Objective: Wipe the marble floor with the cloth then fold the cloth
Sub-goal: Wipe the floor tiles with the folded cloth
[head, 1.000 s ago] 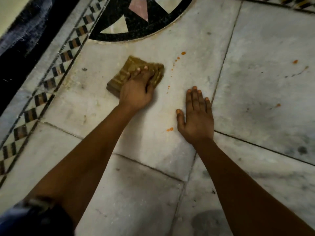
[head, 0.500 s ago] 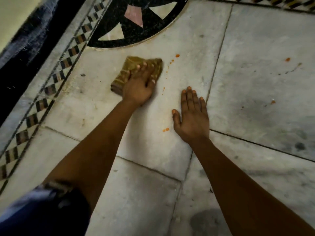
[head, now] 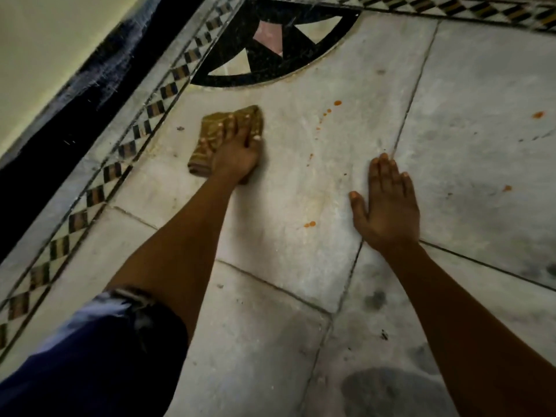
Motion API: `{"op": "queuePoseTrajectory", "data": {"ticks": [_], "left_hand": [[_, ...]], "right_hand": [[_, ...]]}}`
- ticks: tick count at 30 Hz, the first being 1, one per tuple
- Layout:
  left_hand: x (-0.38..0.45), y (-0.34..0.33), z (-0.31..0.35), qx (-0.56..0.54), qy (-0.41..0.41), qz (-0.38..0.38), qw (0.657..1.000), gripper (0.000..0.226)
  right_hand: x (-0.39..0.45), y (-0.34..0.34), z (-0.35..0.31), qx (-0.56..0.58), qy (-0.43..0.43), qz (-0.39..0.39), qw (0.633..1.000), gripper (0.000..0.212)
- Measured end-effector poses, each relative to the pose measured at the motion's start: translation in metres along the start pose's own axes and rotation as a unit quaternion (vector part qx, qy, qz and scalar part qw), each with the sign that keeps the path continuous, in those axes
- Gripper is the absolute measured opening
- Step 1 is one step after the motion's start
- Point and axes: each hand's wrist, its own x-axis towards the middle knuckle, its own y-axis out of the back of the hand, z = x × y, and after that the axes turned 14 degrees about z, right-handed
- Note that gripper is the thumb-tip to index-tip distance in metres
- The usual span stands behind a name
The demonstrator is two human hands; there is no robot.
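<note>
Head view: bunched olive-brown cloth (head: pixel 224 132) under spread left hand (head: pixel 237 156), near floor's inlaid border.
Soft, light, limp; best pinched by corners. Right hand (head: pixel 388 206) flat, holding nothing, on grey-white marble floor (head: pixel 301 182).

Dim, warm light; soft blur; wide-angle bowing

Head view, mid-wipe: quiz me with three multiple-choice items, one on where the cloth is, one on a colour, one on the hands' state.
1. Where does the cloth lie?
A. under the left hand
B. under the right hand
C. on the black inlay

2. What colour are the spots on the marble floor?
A. blue
B. orange
C. green

3. What is the right hand doing?
A. gripping the cloth
B. raised in the air
C. resting flat on the floor

Answers:
1 A, its fingers press on the cloth.
2 B, orange drops dot the slabs.
3 C, its palm is down with the fingers straight.
</note>
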Motion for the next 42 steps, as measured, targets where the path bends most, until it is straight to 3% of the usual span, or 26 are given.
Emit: {"op": "queuePoseTrajectory", "data": {"ticks": [4, 7, 9, 17, 21, 24, 27, 32, 35, 38, 42], "left_hand": [[-0.049, -0.006, 0.03, 0.011, -0.15, -0.024, 0.988, 0.054], [-0.076, 0.009, 0.009, 0.027, -0.314, -0.026, 0.949, 0.065], [-0.057, 0.009, 0.002, 0.06, -0.378, -0.031, 0.923, 0.064], [0.042, -0.026, 0.126, 0.034, -0.243, -0.051, 0.968, 0.054], [-0.031, -0.024, 0.083, -0.002, -0.318, 0.003, 0.948, 0.059], [-0.066, -0.012, 0.036, 0.002, -0.347, -0.003, 0.938, 0.06], [-0.032, -0.014, 0.043, 0.019, -0.311, -0.004, 0.95, 0.06], [0.061, -0.037, 0.128, 0.031, -0.204, -0.02, 0.978, 0.053], [0.033, -0.045, 0.154, 0.027, -0.278, -0.047, 0.959, 0.057], [-0.028, -0.035, 0.113, 0.005, -0.376, -0.025, 0.926, 0.063], [-0.029, -0.021, 0.071, -0.003, -0.358, -0.009, 0.934, 0.064]], "right_hand": [[0.001, 0.003, -0.001, 0.006, -0.008, -0.012, 1.0, 0.074], [0.001, 0.003, -0.001, 0.009, -0.017, -0.018, 1.0, 0.073], [0.001, 0.002, -0.001, 0.007, -0.017, -0.018, 1.0, 0.072], [0.002, 0.003, -0.002, 0.005, -0.018, -0.022, 1.0, 0.072], [0.003, 0.003, -0.002, 0.009, -0.019, -0.013, 1.0, 0.07], [0.002, 0.004, -0.002, 0.009, -0.022, -0.018, 1.0, 0.07], [0.003, 0.004, -0.003, 0.004, -0.022, -0.022, 1.0, 0.07], [0.002, 0.002, -0.002, 0.004, -0.026, -0.022, 0.999, 0.071], [0.002, 0.001, -0.002, 0.009, -0.026, -0.02, 0.999, 0.07], [0.002, 0.002, -0.002, 0.015, -0.027, -0.019, 0.999, 0.069], [0.003, 0.002, -0.002, 0.012, -0.026, -0.013, 1.0, 0.069]]}}
